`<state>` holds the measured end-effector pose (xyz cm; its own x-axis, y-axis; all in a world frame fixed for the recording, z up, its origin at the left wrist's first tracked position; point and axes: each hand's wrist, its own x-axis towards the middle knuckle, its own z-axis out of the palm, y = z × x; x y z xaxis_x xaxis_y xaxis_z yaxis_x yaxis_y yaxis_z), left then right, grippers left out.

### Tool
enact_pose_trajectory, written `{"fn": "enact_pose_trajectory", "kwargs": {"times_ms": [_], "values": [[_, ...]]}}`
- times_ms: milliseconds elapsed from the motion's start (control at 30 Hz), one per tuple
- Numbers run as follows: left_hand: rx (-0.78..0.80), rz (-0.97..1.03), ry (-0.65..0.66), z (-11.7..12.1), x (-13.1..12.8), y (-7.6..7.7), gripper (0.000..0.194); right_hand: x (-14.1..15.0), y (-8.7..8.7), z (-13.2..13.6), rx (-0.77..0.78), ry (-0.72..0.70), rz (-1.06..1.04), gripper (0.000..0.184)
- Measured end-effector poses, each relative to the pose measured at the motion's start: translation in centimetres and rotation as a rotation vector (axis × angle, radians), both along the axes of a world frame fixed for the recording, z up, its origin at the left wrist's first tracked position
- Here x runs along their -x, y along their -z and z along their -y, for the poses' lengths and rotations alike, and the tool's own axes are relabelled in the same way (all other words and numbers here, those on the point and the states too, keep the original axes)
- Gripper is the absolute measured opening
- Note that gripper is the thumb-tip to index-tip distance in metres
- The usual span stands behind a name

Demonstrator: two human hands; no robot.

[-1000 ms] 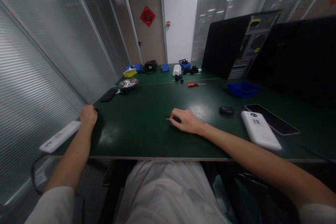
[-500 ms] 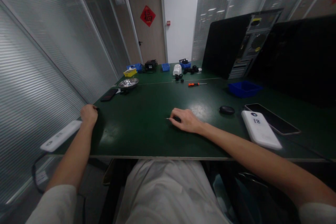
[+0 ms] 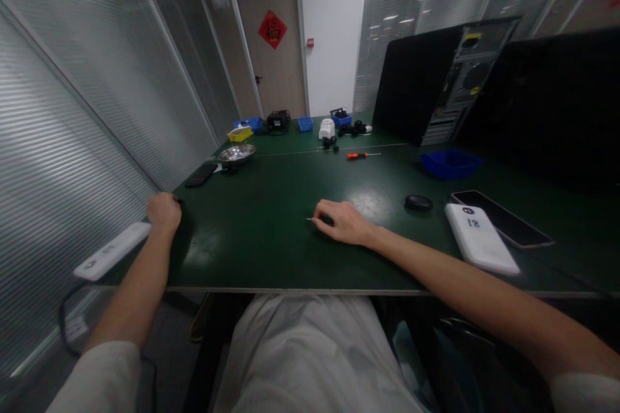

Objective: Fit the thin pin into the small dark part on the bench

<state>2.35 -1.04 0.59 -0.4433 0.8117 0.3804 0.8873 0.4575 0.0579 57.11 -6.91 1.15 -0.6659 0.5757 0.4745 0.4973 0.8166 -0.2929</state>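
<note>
My right hand (image 3: 341, 221) rests on the dark green table (image 3: 271, 251), thumb and fingers closed in a pinch. From the fingertips a thin, pale, pointed tip (image 3: 309, 219) sticks out to the left; the rest of that thing is hidden in the hand. At the table's left edge, my left hand (image 3: 165, 210) is closed, with a small dark bit showing at its fingers, too unclear to name. Beside the left wrist lies a white power bank-like slab (image 3: 113, 250). Farther right of the right hand is a black computer mouse (image 3: 418, 202).
To the right lie a white device marked 18 (image 3: 482, 239), a dark phone-like slab (image 3: 527, 229) and a blue tray (image 3: 453, 166). Farther back are an orange screwdriver (image 3: 357, 156), a metal bowl (image 3: 237, 153), a dark phone (image 3: 201, 175) and computer cases (image 3: 421, 84).
My left hand has turned very slightly at the table edge. My right hand stays in the same place and pinch.
</note>
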Motion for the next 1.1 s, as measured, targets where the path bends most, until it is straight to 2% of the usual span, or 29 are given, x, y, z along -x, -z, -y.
{"fn": "enact_pose_trajectory", "kwargs": {"times_ms": [500, 600, 667, 733, 833, 1000, 1033, 1100], "values": [[0.034, 0.106, -0.022, -0.1, 0.3, -0.9, 0.032, -0.1, -0.2, 0.2, 0.008, -0.010, 0.023, 0.015], [0.011, 0.130, 0.013, -0.1, 0.2, -0.7, 0.033, -0.1, -0.3, 0.2, 0.012, 0.007, 0.030, 0.014], [0.010, 0.144, 0.082, -0.4, -0.9, -0.7, 0.031, -0.1, -0.3, 0.1, 0.023, 0.025, 0.037, 0.014], [0.031, 0.196, 0.198, -1.0, -3.3, -1.0, 0.028, -0.2, -0.3, 0.1, 0.036, 0.046, 0.043, 0.013], [0.080, 0.389, 0.483, -1.2, -9.6, -1.8, 0.026, -0.1, -0.3, 0.0, 0.046, 0.084, 0.051, 0.013], [0.135, 0.602, 1.136, 1.3, -22.8, -2.5, 0.028, 0.0, -0.1, -0.2, 0.052, 0.183, 0.075, 0.014], [0.164, 0.618, 1.243, 1.9, -24.9, -2.3, 0.026, 0.0, 0.0, -0.2, 0.051, 0.203, 0.079, 0.014], [0.199, 0.647, 1.377, 2.8, -28.0, -1.7, 0.022, -0.1, 0.1, -0.3, 0.048, 0.238, 0.079, 0.014]]}}
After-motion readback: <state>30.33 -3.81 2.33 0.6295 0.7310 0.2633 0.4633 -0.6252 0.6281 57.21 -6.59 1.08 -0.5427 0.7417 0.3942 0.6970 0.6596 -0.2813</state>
